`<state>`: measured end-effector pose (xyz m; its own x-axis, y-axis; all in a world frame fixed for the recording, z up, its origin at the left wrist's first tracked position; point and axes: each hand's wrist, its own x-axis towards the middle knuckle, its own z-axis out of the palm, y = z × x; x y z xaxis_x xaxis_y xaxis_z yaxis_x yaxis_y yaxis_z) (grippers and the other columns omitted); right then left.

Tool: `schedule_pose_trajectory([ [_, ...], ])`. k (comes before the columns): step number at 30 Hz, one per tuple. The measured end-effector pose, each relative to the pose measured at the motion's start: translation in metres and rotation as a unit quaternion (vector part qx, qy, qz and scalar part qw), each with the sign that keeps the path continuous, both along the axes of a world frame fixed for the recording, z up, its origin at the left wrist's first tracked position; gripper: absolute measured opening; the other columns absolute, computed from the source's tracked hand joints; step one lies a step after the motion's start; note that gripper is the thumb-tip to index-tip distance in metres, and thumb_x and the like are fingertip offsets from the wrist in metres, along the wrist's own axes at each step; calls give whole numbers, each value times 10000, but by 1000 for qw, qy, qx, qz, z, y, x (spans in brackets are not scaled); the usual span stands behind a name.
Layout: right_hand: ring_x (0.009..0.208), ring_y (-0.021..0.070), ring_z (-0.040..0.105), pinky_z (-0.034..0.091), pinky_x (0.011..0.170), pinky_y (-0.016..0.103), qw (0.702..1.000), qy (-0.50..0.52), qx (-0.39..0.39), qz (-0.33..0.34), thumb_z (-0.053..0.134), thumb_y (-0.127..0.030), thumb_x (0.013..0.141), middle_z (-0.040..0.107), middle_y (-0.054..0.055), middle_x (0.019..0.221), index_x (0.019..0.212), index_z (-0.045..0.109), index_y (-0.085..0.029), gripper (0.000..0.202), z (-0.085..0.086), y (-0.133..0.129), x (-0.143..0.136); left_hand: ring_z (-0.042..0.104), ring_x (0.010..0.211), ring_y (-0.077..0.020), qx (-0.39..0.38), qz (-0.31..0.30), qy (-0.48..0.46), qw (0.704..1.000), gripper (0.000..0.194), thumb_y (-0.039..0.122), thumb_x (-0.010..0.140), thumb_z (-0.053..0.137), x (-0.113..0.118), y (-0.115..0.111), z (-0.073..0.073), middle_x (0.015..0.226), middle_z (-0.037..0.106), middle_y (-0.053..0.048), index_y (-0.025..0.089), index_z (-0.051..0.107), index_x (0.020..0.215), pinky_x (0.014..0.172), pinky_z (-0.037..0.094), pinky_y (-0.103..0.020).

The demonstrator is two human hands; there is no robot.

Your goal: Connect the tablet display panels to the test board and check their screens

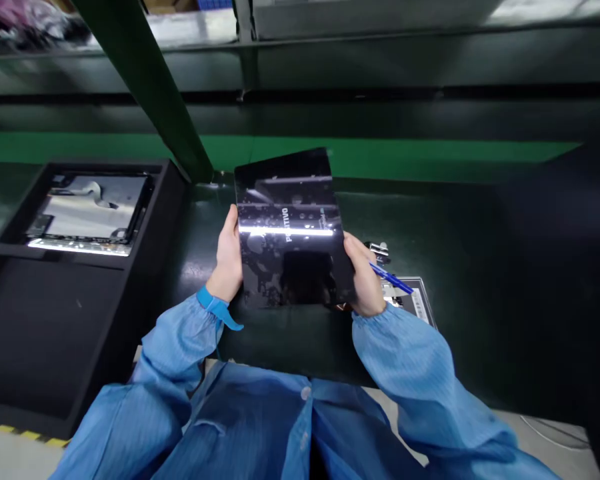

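A glossy black panel (293,233) is held up between the two hands, tilted, above the dark bench (460,247). The left hand (229,257) closes on its left edge, the right hand (366,277) on its lower right edge, thumbs at the front. It looks light, stiff, slick and probably breakable, so opposite edges seem the sound hold, without bending or twisting. A blue pen (391,278) juts from beside the right hand; whether gripped is unclear. Beyond that hand lies a labelled unit (417,303); left of the left hand, a black tray (147,237) bears an opened device (95,208).
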<state>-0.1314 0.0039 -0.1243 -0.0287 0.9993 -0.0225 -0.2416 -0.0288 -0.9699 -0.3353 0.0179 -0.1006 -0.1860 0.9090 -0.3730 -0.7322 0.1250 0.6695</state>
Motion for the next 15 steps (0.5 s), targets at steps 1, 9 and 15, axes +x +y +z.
schedule_pose_trajectory([
  [1, 1098, 268, 685, 497, 1079, 415, 1000, 1, 2, -1, 700, -618, 833, 766, 3, 1062, 994, 780, -272, 390, -1, 0, 0, 698, 1180, -282, 0, 3, 5, 1000, 352, 433, 965, 563, 0, 0, 0, 1109, 788, -16, 246, 703, 1229, 991, 575, -368],
  [9, 1035, 262, 691, 503, 1044, 428, 1000, -21, -5, -7, 638, -535, 880, 754, 26, 1025, 972, 756, -255, 318, -2, -2, 1, 636, 1273, -292, -9, 36, 12, 999, 396, 436, 956, 569, 5, -6, 6, 1199, 757, -25, 263, 665, 1299, 1035, 544, -377],
  [15, 984, 245, 680, 520, 972, 387, 999, -46, -3, -4, 599, -505, 890, 746, 15, 967, 937, 756, -241, 310, -6, 0, 3, 624, 1287, -304, -11, 19, 4, 1000, 414, 434, 959, 569, 5, -3, 1, 1223, 750, -20, 278, 644, 1335, 1039, 541, -385],
])
